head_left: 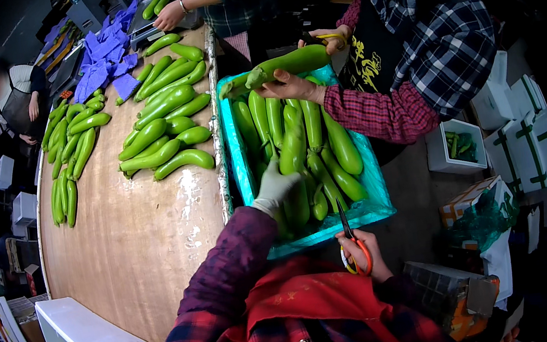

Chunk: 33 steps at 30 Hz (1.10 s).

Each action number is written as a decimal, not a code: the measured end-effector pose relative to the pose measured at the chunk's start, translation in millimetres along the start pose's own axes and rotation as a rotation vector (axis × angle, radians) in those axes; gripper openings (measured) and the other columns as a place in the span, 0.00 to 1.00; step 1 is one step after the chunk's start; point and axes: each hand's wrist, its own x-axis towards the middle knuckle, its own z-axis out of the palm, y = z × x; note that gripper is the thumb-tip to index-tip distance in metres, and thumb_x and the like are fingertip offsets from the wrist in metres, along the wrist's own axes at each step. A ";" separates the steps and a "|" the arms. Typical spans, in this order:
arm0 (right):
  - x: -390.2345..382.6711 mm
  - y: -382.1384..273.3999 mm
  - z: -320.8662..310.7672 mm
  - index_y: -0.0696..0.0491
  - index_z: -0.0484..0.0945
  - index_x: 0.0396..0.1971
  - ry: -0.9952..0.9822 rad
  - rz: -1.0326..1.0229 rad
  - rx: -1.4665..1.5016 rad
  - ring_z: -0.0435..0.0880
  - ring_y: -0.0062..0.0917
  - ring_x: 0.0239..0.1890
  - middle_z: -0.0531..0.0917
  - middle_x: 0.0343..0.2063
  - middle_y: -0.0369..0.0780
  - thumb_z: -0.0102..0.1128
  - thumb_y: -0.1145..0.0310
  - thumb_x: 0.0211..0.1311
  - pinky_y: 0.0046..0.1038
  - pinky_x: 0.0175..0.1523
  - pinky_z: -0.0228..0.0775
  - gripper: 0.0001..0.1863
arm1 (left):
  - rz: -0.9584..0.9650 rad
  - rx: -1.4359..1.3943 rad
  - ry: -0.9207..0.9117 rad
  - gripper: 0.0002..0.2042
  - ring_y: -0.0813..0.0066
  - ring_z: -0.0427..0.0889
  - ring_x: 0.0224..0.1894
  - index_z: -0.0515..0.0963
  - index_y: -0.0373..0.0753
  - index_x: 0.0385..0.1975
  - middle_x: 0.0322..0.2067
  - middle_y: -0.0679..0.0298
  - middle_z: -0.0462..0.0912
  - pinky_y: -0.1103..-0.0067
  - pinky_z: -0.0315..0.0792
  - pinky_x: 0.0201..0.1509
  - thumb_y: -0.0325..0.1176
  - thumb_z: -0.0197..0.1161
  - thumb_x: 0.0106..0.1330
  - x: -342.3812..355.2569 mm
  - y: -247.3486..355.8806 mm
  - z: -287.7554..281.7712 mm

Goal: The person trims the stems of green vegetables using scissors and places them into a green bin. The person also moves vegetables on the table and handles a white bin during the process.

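My left hand (278, 188), in a pale glove, reaches into a box lined with teal plastic (367, 213). Its fingers are closed about the near part of a long green eggplant (293, 145), though the glove hides part of the grip. Several more green eggplants (342, 145) lie lengthwise in that box. Close to the box's near edge, my bare right hand (365, 256) holds scissors (346, 227) with orange and yellow handles, blades pointing away from me.
Across the box, a co-worker's hand (289, 87) holds a large eggplant (293, 63); their other hand has yellow-handled scissors (331, 38). Piles of eggplants (163, 145) lie on the wooden table (149, 239) at left. White foam boxes (91, 325) stand lower left and right.
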 end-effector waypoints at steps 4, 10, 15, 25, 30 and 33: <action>-1.0 4.7 -2.7 0.59 0.78 0.40 -0.046 -0.027 -0.033 0.69 0.11 0.17 0.74 0.18 0.31 0.57 0.70 0.64 0.16 0.22 0.61 0.09 | -0.240 -0.478 -0.293 0.21 0.71 0.81 0.31 0.74 0.34 0.46 0.32 0.61 0.80 0.74 0.77 0.38 0.45 0.62 0.61 -32.3 34.1 -40.2; 30.6 9.0 6.0 0.58 0.78 0.42 -0.157 -0.144 -0.114 0.73 0.12 0.22 0.75 0.21 0.31 0.59 0.65 0.64 0.16 0.28 0.66 0.13 | -0.425 -0.825 -0.508 0.26 0.57 0.81 0.33 0.67 0.33 0.54 0.35 0.51 0.78 0.65 0.78 0.41 0.51 0.45 0.69 -97.6 16.1 -78.3; 63.9 -32.8 20.8 0.59 0.77 0.41 -0.231 -0.212 -0.311 0.72 0.12 0.27 0.76 0.24 0.32 0.57 0.61 0.66 0.18 0.33 0.66 0.15 | -0.450 -0.977 -0.649 0.30 0.57 0.82 0.31 0.60 0.35 0.64 0.35 0.49 0.79 0.65 0.81 0.37 0.52 0.38 0.71 -122.4 18.8 -94.3; 80.8 -77.7 41.3 0.58 0.78 0.31 -0.298 -0.346 -0.534 0.65 0.13 0.21 0.70 0.17 0.30 0.60 0.62 0.63 0.22 0.27 0.60 0.13 | -0.549 -1.029 -0.660 0.30 0.56 0.84 0.29 0.65 0.35 0.60 0.34 0.50 0.81 0.68 0.82 0.35 0.53 0.38 0.70 -141.8 28.0 -104.1; 80.2 -84.7 44.0 0.58 0.79 0.28 -0.271 -0.253 -0.541 0.66 0.11 0.20 0.71 0.15 0.30 0.61 0.61 0.62 0.21 0.26 0.60 0.14 | -0.597 -1.000 -0.622 0.28 0.58 0.83 0.28 0.70 0.35 0.55 0.32 0.51 0.82 0.69 0.81 0.35 0.54 0.38 0.70 -147.1 40.5 -95.8; 83.0 -75.8 31.2 0.59 0.79 0.27 -0.246 -0.218 -0.567 0.66 0.11 0.18 0.71 0.14 0.30 0.61 0.60 0.62 0.21 0.24 0.59 0.15 | -0.576 -1.170 -0.719 0.30 0.51 0.82 0.44 0.62 0.38 0.63 0.50 0.41 0.75 0.67 0.82 0.41 0.56 0.36 0.72 -155.7 51.7 -90.7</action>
